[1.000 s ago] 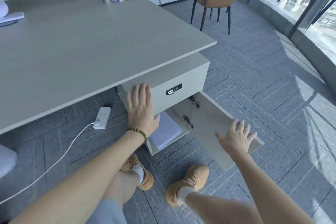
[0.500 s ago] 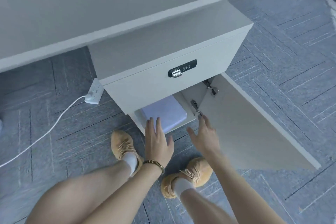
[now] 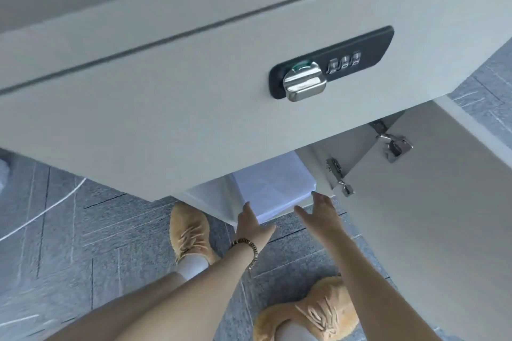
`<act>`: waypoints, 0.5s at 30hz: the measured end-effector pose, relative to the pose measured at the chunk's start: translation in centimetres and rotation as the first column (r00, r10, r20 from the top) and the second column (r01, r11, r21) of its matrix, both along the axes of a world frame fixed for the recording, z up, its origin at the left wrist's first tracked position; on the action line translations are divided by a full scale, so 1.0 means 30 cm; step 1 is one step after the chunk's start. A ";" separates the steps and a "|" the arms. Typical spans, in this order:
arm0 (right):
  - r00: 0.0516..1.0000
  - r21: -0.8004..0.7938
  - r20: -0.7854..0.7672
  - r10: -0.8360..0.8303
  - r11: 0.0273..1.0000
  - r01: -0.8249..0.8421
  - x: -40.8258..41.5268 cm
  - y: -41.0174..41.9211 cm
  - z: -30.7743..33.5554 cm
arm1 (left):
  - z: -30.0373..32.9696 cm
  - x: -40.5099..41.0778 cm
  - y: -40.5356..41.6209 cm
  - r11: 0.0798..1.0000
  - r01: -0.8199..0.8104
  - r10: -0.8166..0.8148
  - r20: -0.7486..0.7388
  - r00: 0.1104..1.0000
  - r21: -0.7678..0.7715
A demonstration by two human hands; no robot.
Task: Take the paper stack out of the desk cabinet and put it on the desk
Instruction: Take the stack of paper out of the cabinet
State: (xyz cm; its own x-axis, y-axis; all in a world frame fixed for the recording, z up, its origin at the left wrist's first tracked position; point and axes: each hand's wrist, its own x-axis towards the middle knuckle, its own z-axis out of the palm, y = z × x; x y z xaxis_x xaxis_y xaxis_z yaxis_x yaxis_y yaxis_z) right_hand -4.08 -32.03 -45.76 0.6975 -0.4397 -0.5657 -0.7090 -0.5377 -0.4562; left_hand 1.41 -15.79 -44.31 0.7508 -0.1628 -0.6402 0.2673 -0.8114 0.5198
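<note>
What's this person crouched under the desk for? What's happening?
A person is reaching with both bare hands into the open compartment of a desk cabinet, below a drawer with a combination lock. The cabinet door is swung open to the right. Inside lies a white paper stack. The left hand and the right hand are open at the stack's front edge, one at each side; it is not lifted yet and whether they touch it is unclear.
</note>
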 end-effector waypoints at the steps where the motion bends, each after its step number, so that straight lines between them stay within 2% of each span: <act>1: 1.000 0.013 0.003 -0.004 1.000 0.004 0.017 -0.005 -0.026 | -0.027 0.012 0.003 1.000 -0.016 0.016 -0.016 1.000 0.003; 4: 0.999 0.037 0.027 -0.021 0.999 0.020 0.056 -0.010 -0.097 | -0.096 0.045 0.014 1.000 -0.029 0.029 -0.019 0.999 0.008; 9: 0.998 -0.061 0.053 -0.018 0.998 0.021 0.120 -0.046 -0.186 | -0.171 0.093 0.011 1.000 -0.023 0.023 -0.009 1.000 -0.013; 15: 0.997 0.002 0.063 -0.040 0.999 0.039 0.176 -0.078 -0.262 | -0.232 0.136 -0.025 0.997 -0.081 0.080 -0.070 0.994 -0.004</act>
State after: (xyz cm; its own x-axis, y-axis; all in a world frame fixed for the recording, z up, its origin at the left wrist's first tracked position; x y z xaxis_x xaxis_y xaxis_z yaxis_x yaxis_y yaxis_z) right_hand 1.22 -34.36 -53.63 0.7140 -0.4671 -0.5215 -0.6994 -0.5094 -0.5013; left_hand 5.50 -16.55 -51.28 0.7151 -0.1081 -0.6907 0.3673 -0.7825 0.5028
